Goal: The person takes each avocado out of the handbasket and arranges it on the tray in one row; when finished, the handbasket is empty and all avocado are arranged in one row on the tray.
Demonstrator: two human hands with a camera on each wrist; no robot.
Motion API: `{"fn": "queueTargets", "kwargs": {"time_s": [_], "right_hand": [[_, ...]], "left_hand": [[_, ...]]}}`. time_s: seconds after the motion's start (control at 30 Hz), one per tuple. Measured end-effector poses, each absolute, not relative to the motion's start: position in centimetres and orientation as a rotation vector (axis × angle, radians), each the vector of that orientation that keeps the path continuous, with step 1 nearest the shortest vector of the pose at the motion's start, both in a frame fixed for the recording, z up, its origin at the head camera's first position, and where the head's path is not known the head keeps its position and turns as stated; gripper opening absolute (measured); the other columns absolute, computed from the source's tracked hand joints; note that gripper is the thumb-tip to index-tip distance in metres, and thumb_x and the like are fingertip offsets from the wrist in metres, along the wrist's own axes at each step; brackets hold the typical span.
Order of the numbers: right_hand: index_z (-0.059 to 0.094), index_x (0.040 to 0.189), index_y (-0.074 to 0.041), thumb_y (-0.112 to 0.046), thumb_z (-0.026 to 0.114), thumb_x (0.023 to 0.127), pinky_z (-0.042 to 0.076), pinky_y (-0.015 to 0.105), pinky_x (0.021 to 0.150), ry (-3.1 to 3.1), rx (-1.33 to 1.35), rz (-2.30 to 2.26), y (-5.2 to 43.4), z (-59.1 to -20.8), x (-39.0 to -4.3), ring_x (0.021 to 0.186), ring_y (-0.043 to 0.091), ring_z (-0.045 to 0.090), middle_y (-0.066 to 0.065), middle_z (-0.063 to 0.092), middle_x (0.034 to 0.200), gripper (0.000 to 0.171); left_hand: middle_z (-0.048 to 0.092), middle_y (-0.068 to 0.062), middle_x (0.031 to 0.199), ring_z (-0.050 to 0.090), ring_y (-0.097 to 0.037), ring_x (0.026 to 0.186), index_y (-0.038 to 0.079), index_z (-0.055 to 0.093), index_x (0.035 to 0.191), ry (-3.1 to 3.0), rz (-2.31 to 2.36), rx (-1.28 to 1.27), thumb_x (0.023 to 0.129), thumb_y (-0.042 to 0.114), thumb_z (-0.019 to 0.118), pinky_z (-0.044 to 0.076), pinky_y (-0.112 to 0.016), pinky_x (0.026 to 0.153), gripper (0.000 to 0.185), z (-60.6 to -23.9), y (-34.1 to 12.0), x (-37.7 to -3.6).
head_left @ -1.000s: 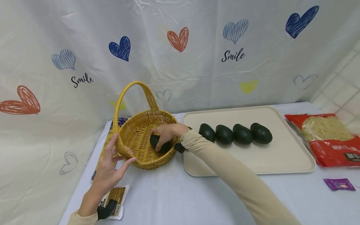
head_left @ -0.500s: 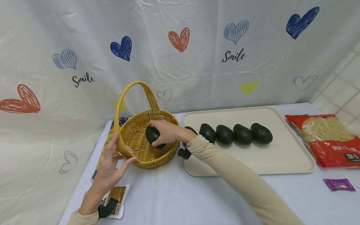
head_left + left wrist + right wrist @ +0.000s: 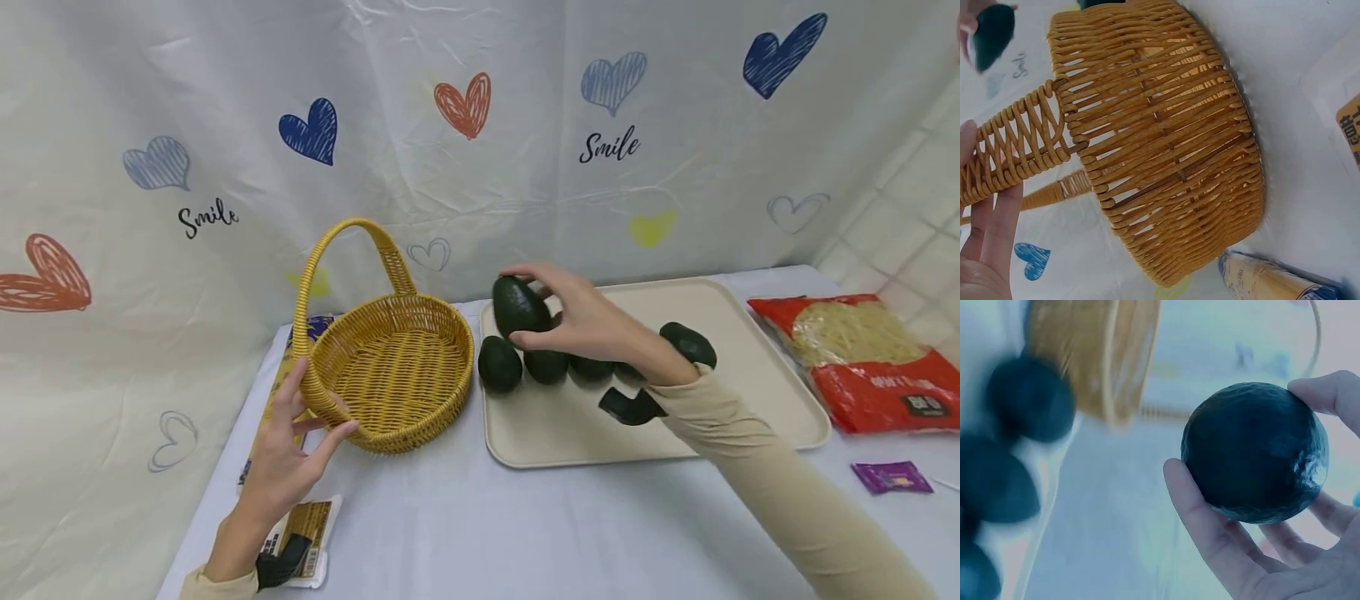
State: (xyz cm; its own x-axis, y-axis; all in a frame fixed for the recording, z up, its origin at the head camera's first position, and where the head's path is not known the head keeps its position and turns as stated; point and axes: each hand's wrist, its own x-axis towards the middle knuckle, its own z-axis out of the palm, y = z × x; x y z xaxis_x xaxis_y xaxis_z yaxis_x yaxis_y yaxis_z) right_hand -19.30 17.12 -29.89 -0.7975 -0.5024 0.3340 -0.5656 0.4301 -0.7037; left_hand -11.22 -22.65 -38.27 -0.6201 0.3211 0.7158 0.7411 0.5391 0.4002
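A dark green avocado (image 3: 520, 307) is gripped between the thumb and fingers of my right hand (image 3: 573, 312), raised over the left part of the beige tray (image 3: 585, 437). The right wrist view shows this avocado (image 3: 1254, 453) up close, round and shiny. Several more avocados (image 3: 499, 365) lie in a row on the tray, some partly hidden by the right hand and forearm. The yellow wicker basket (image 3: 390, 392) stands left of the tray, its woven bottom bare. My left hand (image 3: 288, 446) holds the basket at the left foot of its arched handle (image 3: 1016, 140), thumb toward the front rim.
A red bag of pale noodles (image 3: 862, 362) lies right of the tray, with a small purple packet (image 3: 892, 477) in front. A brown-and-white packet (image 3: 311, 533) lies near the left wrist. A yellow-blue package (image 3: 273, 400) is partly behind the basket. A heart-printed curtain (image 3: 487, 183) hangs behind.
My right hand has lifted the avocado out of the basket and carried it right, over the tray. The left hand keeps its hold on the basket.
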Motion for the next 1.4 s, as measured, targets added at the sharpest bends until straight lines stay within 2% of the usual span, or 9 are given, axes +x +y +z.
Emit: {"fn": "queueTargets", "kwargs": {"time_s": [0.17,0.3,0.43,0.53,0.6,0.8,1.0,1.23,1.4], "right_hand": [[0.049,0.154,-0.013,-0.007,0.084,0.089,0.061,0.018,0.076,-2.603,0.731,1.257,24.6,-30.0,-18.1,0.11,0.035,0.062,0.016,0.055,0.143,0.074],[0.05,0.153,-0.017,-0.008,0.086,0.087,0.055,0.008,0.072,-2.642,0.49,1.165,30.1,-30.9,-16.8,0.106,0.016,0.063,0.014,0.055,0.14,0.076],[0.049,0.153,-0.017,-0.009,0.085,0.088,0.048,0.013,0.068,-2.667,0.283,1.103,34.9,-32.1,-15.6,0.094,-0.011,0.055,0.013,0.054,0.138,0.075],[0.044,0.156,-0.017,-0.015,0.084,0.091,0.045,0.02,0.066,-2.715,0.155,1.103,37.7,-33.0,-15.3,0.093,-0.016,0.051,0.017,0.049,0.141,0.076],[0.04,0.159,-0.015,-0.022,0.083,0.093,0.046,0.022,0.068,-2.768,0.073,1.102,39.2,-33.4,-15.3,0.1,-0.005,0.054,0.02,0.046,0.144,0.078],[0.032,0.156,0.0,-0.027,0.079,0.097,0.055,0.029,0.061,-2.897,0.013,1.071,42.3,-35.5,-15.6,0.117,0.057,0.049,0.039,0.041,0.144,0.08],[0.038,0.15,0.004,-0.023,0.08,0.095,0.057,0.024,0.06,-2.951,0.102,0.99,43.2,-37.5,-16.3,0.113,0.061,0.054,0.041,0.049,0.136,0.075],[0.033,0.152,0.008,-0.021,0.077,0.097,0.05,0.071,0.088,-3.019,0.104,0.991,42.5,-38.2,-17.3,0.125,0.064,0.04,0.047,0.038,0.142,0.076],[0.03,0.154,0.009,-0.027,0.074,0.099,0.044,0.077,0.094,-3.092,0.108,0.993,42.3,-38.4,-17.9,0.126,0.064,0.04,0.047,0.034,0.145,0.079]], "left_hand": [[0.069,-0.019,0.105,0.061,0.005,0.11,-0.008,0.024,0.16,-2.184,-0.923,-0.858,0.101,0.045,0.064,0.057,-0.01,0.084,0.089,-38.2,-22.6,-11.2],[0.066,-0.025,0.116,0.058,0.007,0.115,-0.008,0.025,0.16,-2.176,-0.941,-0.859,0.101,0.046,0.063,0.056,-0.009,0.085,0.088,-38.1,-22.5,-11.2],[0.061,-0.029,0.12,0.054,0.011,0.119,-0.009,0.024,0.16,-2.187,-0.949,-0.839,0.102,0.049,0.062,0.055,-0.008,0.085,0.091,-38.1,-22.5,-11.1],[0.06,-0.026,0.121,0.054,0.011,0.119,-0.01,0.024,0.159,-2.188,-0.948,-0.823,0.102,0.051,0.062,0.055,-0.007,0.085,0.092,-38.0,-22.5,-11.0],[0.059,-0.024,0.121,0.054,0.011,0.118,-0.01,0.024,0.158,-2.186,-0.949,-0.811,0.102,0.052,0.06,0.054,-0.007,0.085,0.092,-38.0,-22.4,-11.0],[0.061,-0.021,0.116,0.056,0.009,0.115,-0.011,0.025,0.157,-2.185,-0.959,-0.812,0.103,0.051,0.06,0.054,-0.007,0.086,0.09,-38.1,-22.3,-11.0],[0.065,-0.016,0.109,0.061,0.006,0.11,-0.012,0.024,0.157,-2.191,-0.961,-0.823,0.103,0.049,0.062,0.055,-0.007,0.086,0.09,-38.3,-22.3,-10.9],[0.063,-0.019,0.11,0.06,0.007,0.111,-0.014,0.025,0.156,-2.144,-0.957,-0.865,0.103,0.048,0.062,0.056,-0.008,0.085,0.089,-38.6,-22.5,-11.3],[0.062,-0.02,0.111,0.06,0.006,0.112,-0.013,0.025,0.157,-2.154,-0.961,-0.854,0.102,0.046,0.064,0.055,-0.008,0.086,0.089,-38.6,-22.5,-11.3]]}}
